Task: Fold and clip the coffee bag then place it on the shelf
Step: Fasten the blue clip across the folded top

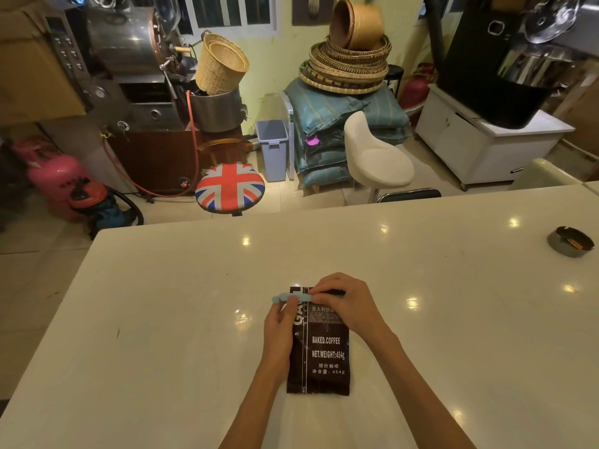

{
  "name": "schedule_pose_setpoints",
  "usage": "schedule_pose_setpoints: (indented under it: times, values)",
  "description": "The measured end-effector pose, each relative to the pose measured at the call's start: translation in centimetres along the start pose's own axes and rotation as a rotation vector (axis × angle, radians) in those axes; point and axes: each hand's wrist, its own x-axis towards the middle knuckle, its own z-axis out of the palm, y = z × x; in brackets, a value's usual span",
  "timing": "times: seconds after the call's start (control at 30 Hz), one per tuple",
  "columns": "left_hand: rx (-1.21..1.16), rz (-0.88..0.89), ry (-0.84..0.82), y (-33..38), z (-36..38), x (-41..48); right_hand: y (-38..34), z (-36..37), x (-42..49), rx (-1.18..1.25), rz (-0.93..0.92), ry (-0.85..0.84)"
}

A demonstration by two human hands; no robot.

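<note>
Head view showed a glossy cream table (pixel 162 319), smooth and stone-like, with ceiling lights mirrored on it in small bright spots; a dark brown coffee bag (pixel 324 354) lay flat on it near the near edge, about midway along that edge, a long foil-like rectangle with white print reading BAKED.COFFEE and NET.WEIGHT:454g; its far end sat under a slim pale-blue plastic clip (pixel 291 298), a narrow bar lying crosswise, one rounded end jutting past the bag's left side. Left hand (pixel 278 332) rested along the bag's left edge, its fingertips pinched together on the clip; right hand (pixel 346 303) was curled over the bag's top right, fingers closed down on the clip and the bag's far end, hiding whether that end was folded. Near the table's far right corner stood a round dark ashtray (pixel 570 242), well apart from the bag. Beyond the far edge stood a round stool (pixel 230 187) cushioned in a Union Jack pattern, a moulded white chair (pixel 376 157), and a stack of woven baskets (pixel 350 63).
</note>
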Motion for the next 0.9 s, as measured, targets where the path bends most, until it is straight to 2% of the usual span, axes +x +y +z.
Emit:
schedule_pose_setpoints:
  times: [0.07, 0.17, 0.23, 0.3, 0.43, 0.63, 0.8, 0.9]
  values:
    - [0.011, 0.006, 0.041, 0.2, -0.1, 0.2, 0.1, 0.5, -0.1, -0.038, 0.001, 0.049]
    - [0.001, 0.003, 0.078, 0.3, 0.0, 0.5, 0.5, 1.5, -1.0, -0.069, 0.071, 0.211]
    - [-0.007, 0.006, 0.103, 0.3, 0.0, 0.6, 0.8, 1.8, -1.9, 0.209, 0.239, 0.255]
    - [0.002, 0.019, 0.110, 0.3, 0.0, 0.6, 1.3, 2.0, -2.9, 0.468, 0.382, 0.223]
    - [0.001, 0.026, 0.094, 0.2, 0.2, 0.3, 1.2, 2.0, -3.3, 0.644, 0.424, 0.203]
    - [0.013, 0.075, 0.021, 1.0, 0.1, -0.1, 1.1, 1.5, -3.1, 0.703, 0.435, 0.216]
    - [0.019, 0.125, 0.167, 1.0, 1.0, 0.0, 1.2, 1.6, -3.1, 0.693, 0.445, 0.172]
    - [0.016, 0.118, 0.172, 1.1, 1.3, -0.1, 1.2, 1.6, -2.9, 0.622, 0.446, 0.184]
